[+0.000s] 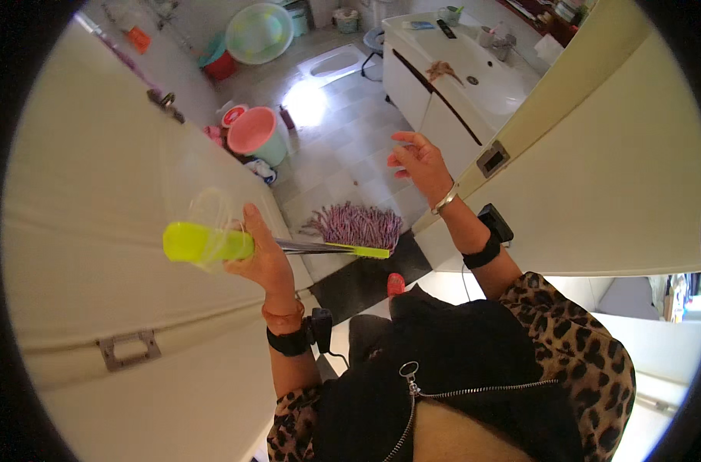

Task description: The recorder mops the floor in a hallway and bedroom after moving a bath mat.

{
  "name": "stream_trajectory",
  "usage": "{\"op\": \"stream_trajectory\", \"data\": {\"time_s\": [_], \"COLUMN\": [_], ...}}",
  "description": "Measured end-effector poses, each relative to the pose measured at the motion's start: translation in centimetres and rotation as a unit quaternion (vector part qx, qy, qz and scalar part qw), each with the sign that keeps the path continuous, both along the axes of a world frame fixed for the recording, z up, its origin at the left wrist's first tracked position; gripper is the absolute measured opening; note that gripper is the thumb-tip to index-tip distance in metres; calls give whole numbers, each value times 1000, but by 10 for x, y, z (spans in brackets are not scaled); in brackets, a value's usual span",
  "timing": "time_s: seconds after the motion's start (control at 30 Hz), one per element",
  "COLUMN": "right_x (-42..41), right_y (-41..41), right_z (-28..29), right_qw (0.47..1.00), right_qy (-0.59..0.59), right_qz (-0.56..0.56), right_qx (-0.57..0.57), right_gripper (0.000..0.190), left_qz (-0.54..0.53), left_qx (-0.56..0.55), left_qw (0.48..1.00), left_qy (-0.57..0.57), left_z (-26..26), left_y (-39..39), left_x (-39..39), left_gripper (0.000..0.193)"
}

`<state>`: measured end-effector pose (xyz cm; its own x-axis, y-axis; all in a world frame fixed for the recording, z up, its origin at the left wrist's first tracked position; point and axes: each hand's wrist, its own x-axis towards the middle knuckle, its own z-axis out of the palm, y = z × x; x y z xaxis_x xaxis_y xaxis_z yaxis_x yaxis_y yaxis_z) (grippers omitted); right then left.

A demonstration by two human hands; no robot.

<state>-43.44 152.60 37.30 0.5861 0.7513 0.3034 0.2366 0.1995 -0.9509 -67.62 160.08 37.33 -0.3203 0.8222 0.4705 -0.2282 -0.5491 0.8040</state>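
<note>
My left hand (266, 254) is wrapped around the handle of a string mop, just below its yellow-green grip (209, 242). Clear plastic film and a loop hang about that grip. The silvery pole slants away to a yellow-green mop clamp (367, 252). Purple-grey mop strands (359, 225) spread over the tiled floor just beyond the black threshold (367, 283). My right hand (424, 164) hovers above the floor near the doorframe, its fingers bent and apart, holding nothing. Each wrist wears a black strap with a small device.
Walls or door panels flank the doorway, with a metal strike plate (493, 159) on the right. Inside stand a pink-lined bucket (275, 150), a dark bottle (287, 117), a squat toilet (333, 62) and a washbasin cabinet (405, 86). A large pale-green basin (259, 33) leans farther back.
</note>
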Motion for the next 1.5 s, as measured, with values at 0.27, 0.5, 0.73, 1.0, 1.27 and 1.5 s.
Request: {"op": "stream_trajectory", "data": {"time_s": [0.27,0.5,0.73,1.0,1.27,1.5], "right_x": [96,158,222,285,369,402], "right_y": [-25,-51,-10,18,70,31], "right_z": [-47,-82,-35,16,-3,14], "right_qw": [988,928,878,770,604,488], "right_qy": [-65,-96,-9,11,-112,-131], "right_qz": [-122,-351,-465,-638,-727,-670], "right_qx": [73,87,108,-3,-306,-544], "right_gripper": [32,56,97,108,97,74], "left_qz": [-197,-396,-470,-475,-474,-451], "left_qx": [46,-78,-44,-80,-86,1], "left_qw": [978,912,879,869,867,876], "left_qy": [44,80,66,111,123,171], "left_z": [-76,-161,-168,-178,-174,-191], "left_y": [56,76,125,166,177,187], "left_x": [156,227,235,264,268,253], "left_gripper": [28,31,32,33,34,30]}}
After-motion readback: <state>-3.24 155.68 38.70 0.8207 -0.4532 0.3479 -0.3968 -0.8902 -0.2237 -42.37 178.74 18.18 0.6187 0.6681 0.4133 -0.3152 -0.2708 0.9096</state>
